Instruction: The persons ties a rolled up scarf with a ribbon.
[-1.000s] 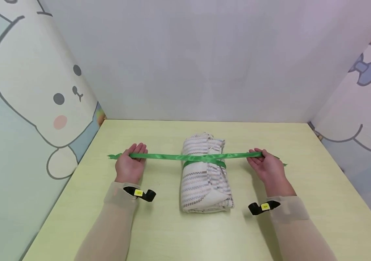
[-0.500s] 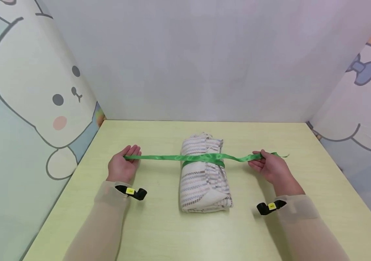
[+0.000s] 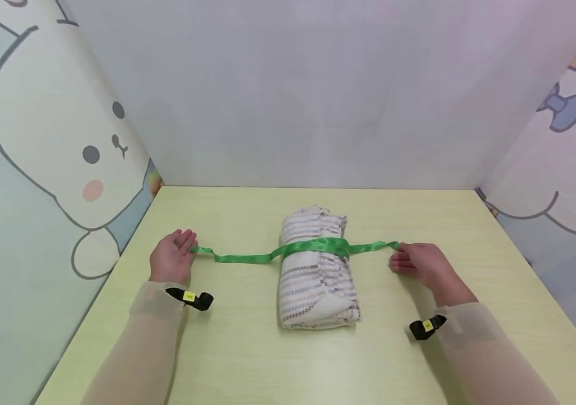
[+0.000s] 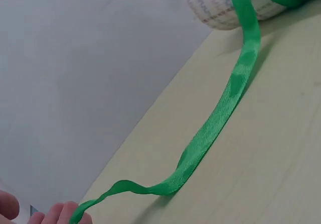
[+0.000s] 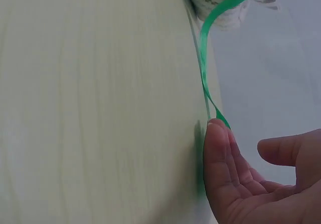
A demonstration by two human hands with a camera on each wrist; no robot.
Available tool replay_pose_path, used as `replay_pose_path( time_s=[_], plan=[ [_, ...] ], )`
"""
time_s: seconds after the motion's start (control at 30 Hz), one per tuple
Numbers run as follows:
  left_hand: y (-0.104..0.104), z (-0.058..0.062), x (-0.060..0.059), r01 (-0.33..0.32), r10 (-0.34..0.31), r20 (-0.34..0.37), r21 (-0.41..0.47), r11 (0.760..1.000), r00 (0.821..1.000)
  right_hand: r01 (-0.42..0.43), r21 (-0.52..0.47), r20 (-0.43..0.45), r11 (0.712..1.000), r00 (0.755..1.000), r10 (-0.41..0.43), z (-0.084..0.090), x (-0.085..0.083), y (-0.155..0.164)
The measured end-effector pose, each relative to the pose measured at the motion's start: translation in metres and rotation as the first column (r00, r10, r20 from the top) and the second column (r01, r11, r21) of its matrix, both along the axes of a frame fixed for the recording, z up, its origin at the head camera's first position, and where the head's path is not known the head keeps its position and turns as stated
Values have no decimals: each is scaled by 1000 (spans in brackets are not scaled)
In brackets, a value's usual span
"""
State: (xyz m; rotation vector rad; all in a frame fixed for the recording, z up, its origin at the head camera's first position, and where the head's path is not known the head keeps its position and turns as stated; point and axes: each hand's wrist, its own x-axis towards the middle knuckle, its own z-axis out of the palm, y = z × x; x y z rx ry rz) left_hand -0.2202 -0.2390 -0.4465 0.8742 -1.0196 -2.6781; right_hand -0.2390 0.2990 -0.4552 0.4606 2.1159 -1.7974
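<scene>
From the head view, our left hand (image 3: 171, 257) and right hand (image 3: 419, 264) lie relaxed with straight fingers, each touching an end of the green ribbon (image 3: 313, 247) tied around the rolled towel (image 3: 315, 275) mid-worktop (image 3: 247, 349). We judge both ends are best laid flat. Left wrist view: slack ribbon (image 4: 220, 118) on pale-green board. Right wrist view: open fingers (image 5: 220, 158), cartoon-papered walls around.

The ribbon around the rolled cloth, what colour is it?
Bright green; the ribbon shows best in the left wrist view.
</scene>
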Motion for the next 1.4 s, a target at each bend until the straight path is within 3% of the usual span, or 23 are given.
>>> replay_pose_path(
  time_s=[0.07,0.13,0.2,0.3,0.37,0.47,0.53,0.7,0.77,0.8,0.9,1.0,1.07,1.13,1.27,1.4],
  plan=[
    [0,4,1,-13,14,4,-109,994,1000,-24,51,-15,998,1000,24,1,2,2],
    [1,11,2,-41,43,4,-237,971,999,-53,107,-37,993,998,57,4,5,2],
    [3,18,3,-65,69,-4,-377,924,998,-85,170,-68,982,993,98,8,8,1],
    [10,28,5,-80,83,-19,-543,836,996,-126,251,-128,960,978,162,14,11,-6],
    [19,32,7,-50,39,-31,-625,779,999,-143,287,-175,947,964,199,18,12,-12],
    [36,36,7,16,-56,-35,-696,718,998,-170,305,-250,937,935,251,22,14,-24],
    [47,38,8,53,-110,-32,-722,690,993,-195,313,-286,930,914,288,26,14,-32],
    [66,38,4,118,-219,-39,-742,660,975,-240,347,-329,907,874,357,30,15,-49],
    [73,37,2,157,-290,-43,-760,631,956,-246,372,-334,895,864,377,31,14,-54],
    [76,37,2,185,-335,-37,-775,605,941,-248,388,-336,888,859,387,31,13,-57],
    [91,37,1,276,-493,-7,-822,498,870,-247,438,-355,864,836,419,31,10,-64],
    [108,39,0,339,-614,60,-874,349,787,-246,463,-378,852,814,440,32,6,-76],
    [119,41,-2,348,-659,107,-905,246,744,-255,465,-391,848,800,456,33,3,-84],
    [128,43,-3,336,-687,152,-931,142,710,-270,468,-401,841,784,474,35,0,-92],
    [141,45,-6,322,-727,245,-946,-35,642,-301,503,-425,810,730,535,39,-4,-104],
    [148,44,-9,305,-727,341,-934,-188,596,-328,560,-424,761,676,603,43,-7,-112]
  ],
)
